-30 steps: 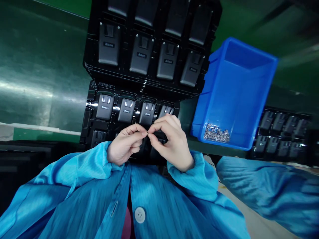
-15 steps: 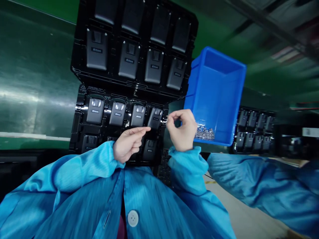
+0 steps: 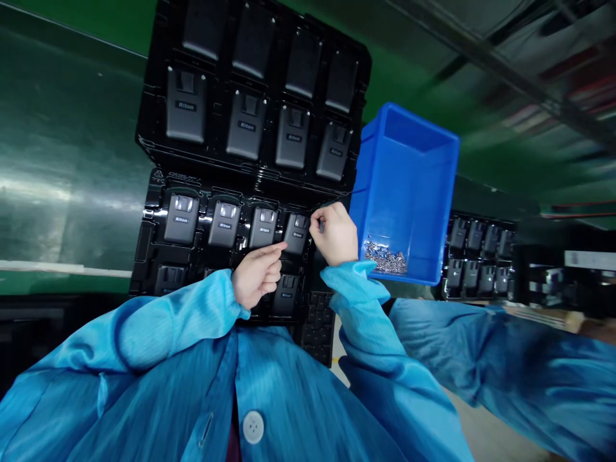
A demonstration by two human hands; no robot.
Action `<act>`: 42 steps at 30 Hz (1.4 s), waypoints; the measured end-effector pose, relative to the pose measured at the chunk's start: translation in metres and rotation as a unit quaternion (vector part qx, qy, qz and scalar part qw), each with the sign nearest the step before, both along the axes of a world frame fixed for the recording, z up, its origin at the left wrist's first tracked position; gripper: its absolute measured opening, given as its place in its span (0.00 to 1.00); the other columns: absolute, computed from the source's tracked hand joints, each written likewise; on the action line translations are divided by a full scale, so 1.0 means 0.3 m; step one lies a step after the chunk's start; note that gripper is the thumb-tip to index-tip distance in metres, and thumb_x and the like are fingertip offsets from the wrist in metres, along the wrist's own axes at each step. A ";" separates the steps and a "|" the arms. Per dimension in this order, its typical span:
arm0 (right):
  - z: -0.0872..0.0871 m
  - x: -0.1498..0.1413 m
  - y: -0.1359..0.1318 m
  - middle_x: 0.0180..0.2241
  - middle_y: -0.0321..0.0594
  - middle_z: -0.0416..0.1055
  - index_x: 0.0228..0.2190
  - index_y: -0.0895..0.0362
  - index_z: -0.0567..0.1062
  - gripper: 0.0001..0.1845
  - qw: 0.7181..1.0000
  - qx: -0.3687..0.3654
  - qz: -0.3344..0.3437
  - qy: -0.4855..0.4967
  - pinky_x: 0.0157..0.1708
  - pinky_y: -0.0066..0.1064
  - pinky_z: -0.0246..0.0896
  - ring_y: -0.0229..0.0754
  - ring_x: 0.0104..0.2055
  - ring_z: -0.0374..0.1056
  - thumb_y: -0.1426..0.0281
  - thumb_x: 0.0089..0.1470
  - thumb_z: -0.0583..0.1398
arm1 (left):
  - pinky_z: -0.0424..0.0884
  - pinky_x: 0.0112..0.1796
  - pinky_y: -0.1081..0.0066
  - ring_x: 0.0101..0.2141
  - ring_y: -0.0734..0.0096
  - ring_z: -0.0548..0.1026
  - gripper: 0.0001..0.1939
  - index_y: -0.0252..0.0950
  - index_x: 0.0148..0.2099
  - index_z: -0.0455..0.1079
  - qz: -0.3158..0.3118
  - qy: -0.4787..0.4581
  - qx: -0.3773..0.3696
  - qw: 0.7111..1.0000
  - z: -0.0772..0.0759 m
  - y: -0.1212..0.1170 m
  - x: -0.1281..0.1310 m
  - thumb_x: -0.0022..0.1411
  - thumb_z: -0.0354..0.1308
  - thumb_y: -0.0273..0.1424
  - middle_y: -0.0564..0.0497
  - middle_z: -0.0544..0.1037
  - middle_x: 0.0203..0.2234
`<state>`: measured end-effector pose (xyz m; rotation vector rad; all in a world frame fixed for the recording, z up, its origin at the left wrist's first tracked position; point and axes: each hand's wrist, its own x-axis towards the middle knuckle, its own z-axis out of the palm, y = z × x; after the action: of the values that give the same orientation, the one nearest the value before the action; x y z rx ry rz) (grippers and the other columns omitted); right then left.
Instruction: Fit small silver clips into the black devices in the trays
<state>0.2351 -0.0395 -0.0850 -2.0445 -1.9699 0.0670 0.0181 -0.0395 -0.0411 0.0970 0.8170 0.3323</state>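
Observation:
My left hand (image 3: 257, 276) is closed, its thumb and forefinger pressed together by the lower edge of a grey device marked Riton (image 3: 297, 233). Whatever that pinch holds, if anything, is too small to make out. Right of the same device, my right hand (image 3: 335, 234) is curled with thumb and fingertip meeting; I cannot make out what is between them. The device sits in a black moulded tray (image 3: 136, 274) with several similar ones. Inside a blue bin (image 3: 418, 199) to the right lies a heap of small shiny metal parts (image 3: 386, 258).
A second black tray (image 3: 144, 138) with larger Riton devices stands behind the near one. Farther right is another tray of devices (image 3: 474, 253). A co-worker's blue sleeve (image 3: 505, 359) reaches along the right side. The work surface (image 3: 62, 167) is dark green.
My right hand has moved left, away from the blue bin and closer to the Riton device. My left hand has shifted slightly right. The view has shifted a little.

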 end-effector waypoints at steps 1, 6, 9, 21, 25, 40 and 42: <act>0.000 0.000 0.000 0.35 0.44 0.68 0.32 0.56 0.71 0.06 1.000 0.003 0.009 -0.008 0.37 0.36 0.66 0.44 0.37 0.67 0.75 0.54 0.55 | 0.40 0.16 0.83 0.13 0.85 0.46 0.16 0.30 0.57 0.65 -0.001 0.000 0.000 1.000 0.000 -0.001 0.001 0.70 0.50 0.27 0.65 0.51 0.15; -0.011 -0.015 -0.012 0.35 0.44 0.69 0.34 0.56 0.73 0.08 0.999 0.035 0.027 -0.022 0.39 0.37 0.67 0.45 0.38 0.67 0.73 0.59 0.53 | 0.40 0.16 0.83 0.13 0.85 0.47 0.16 0.31 0.57 0.66 0.011 0.012 -0.009 1.000 -0.007 -0.008 0.004 0.68 0.53 0.28 0.65 0.50 0.15; -0.027 -0.028 -0.031 0.36 0.44 0.70 0.36 0.55 0.74 0.11 0.998 0.063 0.024 -0.009 0.42 0.37 0.68 0.45 0.40 0.68 0.72 0.62 0.52 | 0.40 0.16 0.84 0.13 0.85 0.47 0.16 0.32 0.57 0.66 0.014 0.010 -0.009 1.000 -0.015 -0.011 0.005 0.68 0.53 0.28 0.65 0.50 0.15; -0.007 -0.065 -0.113 0.41 0.47 0.67 0.49 0.54 0.74 0.19 0.997 0.070 -0.002 0.037 0.44 0.45 0.64 0.48 0.43 0.64 0.75 0.61 0.51 | 0.60 0.20 0.80 0.18 0.80 0.63 0.31 0.22 0.54 0.71 0.053 -0.157 -0.049 0.985 -0.020 0.014 -0.058 0.74 0.38 0.42 0.52 0.67 0.20; 0.125 -0.168 -0.141 0.40 0.43 0.67 0.44 0.54 0.75 0.12 0.987 0.134 0.004 0.094 0.44 0.42 0.62 0.46 0.44 0.64 0.73 0.60 0.55 | 0.73 0.40 0.70 0.40 0.65 0.78 0.40 0.22 0.54 0.72 0.065 -0.176 -0.045 0.981 -0.008 0.021 -0.080 0.72 0.28 0.49 0.36 0.79 0.41; 0.267 -0.400 -0.179 0.35 0.39 0.72 0.31 0.55 0.76 0.04 0.990 -0.024 0.136 -0.028 0.39 0.39 0.49 0.46 0.40 0.59 0.71 0.59 0.61 | 0.71 0.37 0.67 0.37 0.60 0.79 0.41 0.23 0.64 0.62 0.104 -0.096 -0.076 0.987 0.054 -0.005 -0.072 0.71 0.28 0.51 0.39 0.81 0.39; 0.275 -0.411 -0.179 0.35 0.39 0.73 0.30 0.55 0.76 0.06 0.988 -0.024 0.140 -0.059 0.38 0.39 0.49 0.46 0.40 0.58 0.71 0.59 0.60 | 0.70 0.40 0.67 0.39 0.60 0.78 0.40 0.24 0.64 0.63 0.110 -0.069 -0.082 0.988 0.062 -0.009 -0.061 0.71 0.30 0.51 0.40 0.81 0.40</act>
<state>0.1117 -0.0933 -0.0025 -1.8218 -2.3399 0.0559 -0.0003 -0.0423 -0.0225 -0.1703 0.7160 0.4725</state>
